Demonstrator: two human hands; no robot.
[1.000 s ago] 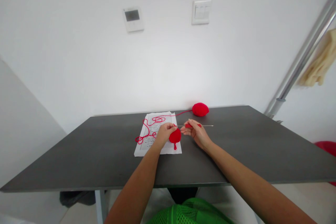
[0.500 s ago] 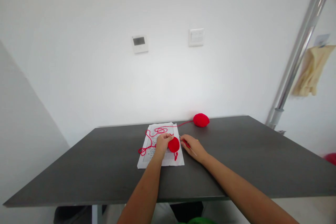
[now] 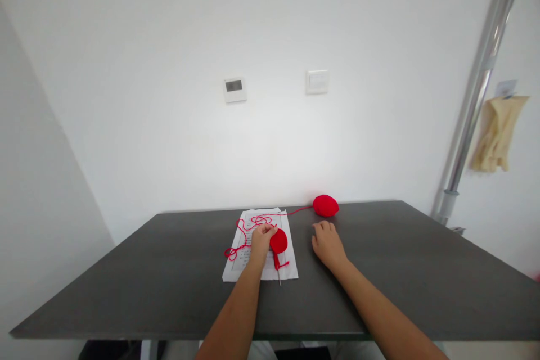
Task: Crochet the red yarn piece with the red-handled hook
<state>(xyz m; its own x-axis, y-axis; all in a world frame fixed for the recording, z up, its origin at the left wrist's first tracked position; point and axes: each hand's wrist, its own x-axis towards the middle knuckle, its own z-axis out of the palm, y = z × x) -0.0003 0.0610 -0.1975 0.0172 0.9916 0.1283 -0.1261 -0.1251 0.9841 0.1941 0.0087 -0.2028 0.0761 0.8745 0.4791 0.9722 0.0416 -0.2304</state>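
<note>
Left hand (image 3: pixel 261 241) pinches red yarn disc (image 3: pixel 279 241), apparently formed; slim metal-tipped tool (image 3: pixel 279 277) below fingers; unworked yarn ball (image 3: pixel 325 206) beyond right hand (image 3: pixel 329 244), fingers curled, contents unclear.

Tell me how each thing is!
Red round yarn piece: pinched by left hand
Red oval yarn ball: partly unwound
Thin red yarn strand: loosely looped
White printed paper sheet: lying flat
Slim silver-tipped tool: tip past the paper
Right hand: loosely curled
Cream cloth: hanging
White square panel: screen dark
</note>
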